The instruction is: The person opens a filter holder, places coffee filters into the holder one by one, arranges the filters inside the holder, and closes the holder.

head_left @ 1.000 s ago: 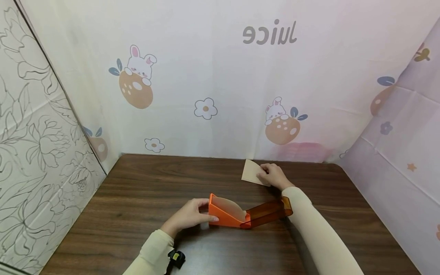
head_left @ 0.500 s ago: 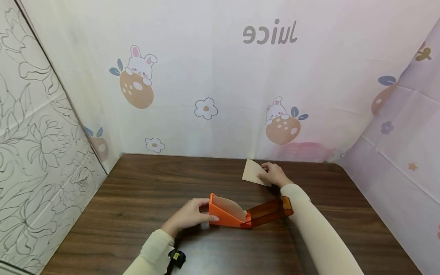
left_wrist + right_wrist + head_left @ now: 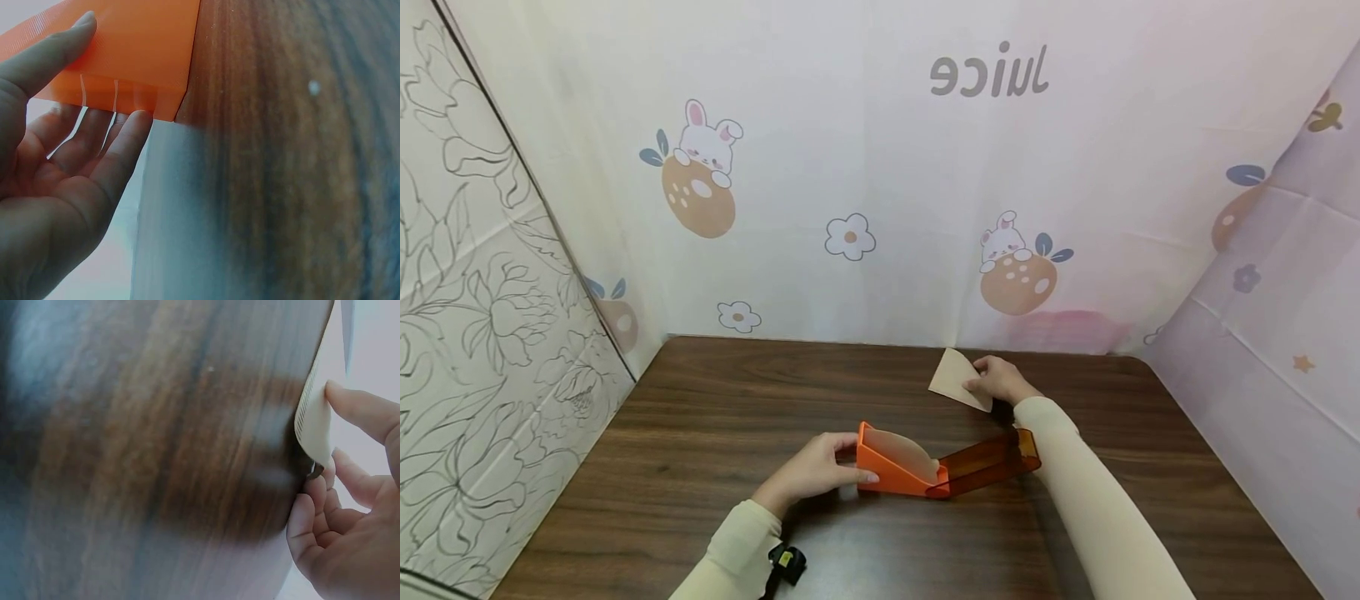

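Observation:
In the head view my left hand (image 3: 811, 471) grips the left end of an orange filter holder (image 3: 887, 473), thumb on its near side. In the left wrist view the fingertips reach its end wall (image 3: 134, 94). Cream coffee filters (image 3: 901, 452) stand inside the holder. Its brown see-through lid (image 3: 985, 462) is swung open to the right, toward my right forearm. Farther back, my right hand (image 3: 1002, 380) pinches a cream coffee filter (image 3: 951, 379) by its right side. In the right wrist view the thumb presses the filter's (image 3: 319, 419) face, and its crimped edge bends at the fingertips.
All this is on a dark wood-grain table (image 3: 737, 400). A printed curtain (image 3: 865, 150) hangs at its back edge, and a flower-patterned panel (image 3: 490, 317) lines the left side. A black wrist camera (image 3: 787, 564) sits by my left cuff.
The coffee filter in my right hand has turned slightly, its far corner shifting a little to the right. My left hand and the filter holder stay in place.

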`<state>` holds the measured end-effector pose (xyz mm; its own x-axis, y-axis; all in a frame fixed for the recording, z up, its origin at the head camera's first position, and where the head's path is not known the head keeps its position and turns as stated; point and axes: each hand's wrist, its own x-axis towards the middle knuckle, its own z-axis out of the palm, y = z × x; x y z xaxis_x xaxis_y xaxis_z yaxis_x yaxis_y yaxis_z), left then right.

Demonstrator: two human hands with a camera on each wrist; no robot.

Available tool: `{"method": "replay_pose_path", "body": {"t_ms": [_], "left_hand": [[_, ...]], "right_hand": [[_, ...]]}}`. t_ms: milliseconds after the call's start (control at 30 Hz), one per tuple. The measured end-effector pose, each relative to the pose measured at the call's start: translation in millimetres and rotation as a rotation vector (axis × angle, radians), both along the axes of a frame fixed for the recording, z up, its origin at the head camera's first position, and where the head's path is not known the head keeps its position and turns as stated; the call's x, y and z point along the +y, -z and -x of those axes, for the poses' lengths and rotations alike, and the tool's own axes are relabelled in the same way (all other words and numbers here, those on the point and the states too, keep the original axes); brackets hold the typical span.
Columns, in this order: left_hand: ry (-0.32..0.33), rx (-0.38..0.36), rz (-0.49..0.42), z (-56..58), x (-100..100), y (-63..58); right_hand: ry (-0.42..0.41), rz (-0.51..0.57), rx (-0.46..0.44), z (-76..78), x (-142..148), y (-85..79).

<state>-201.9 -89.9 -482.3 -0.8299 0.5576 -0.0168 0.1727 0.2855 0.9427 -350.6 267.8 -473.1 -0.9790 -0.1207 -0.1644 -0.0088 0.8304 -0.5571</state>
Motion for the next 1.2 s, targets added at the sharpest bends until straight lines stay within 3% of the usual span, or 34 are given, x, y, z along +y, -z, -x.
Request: {"method": "replay_pose_path", "body": {"t_ms": [267,1200], "left_hand": [[0.005,0.002,-0.006,-0.1,-0.2,1.0],[0.008,0.004,-0.009,-1.2,-1.4,-0.2]], "right_hand": [[-0.02,0.009,-0.049,-1.1,1.5,-3.9],[-0.039,0.123,-0.032,-10.9,14.1,0.4]]}}
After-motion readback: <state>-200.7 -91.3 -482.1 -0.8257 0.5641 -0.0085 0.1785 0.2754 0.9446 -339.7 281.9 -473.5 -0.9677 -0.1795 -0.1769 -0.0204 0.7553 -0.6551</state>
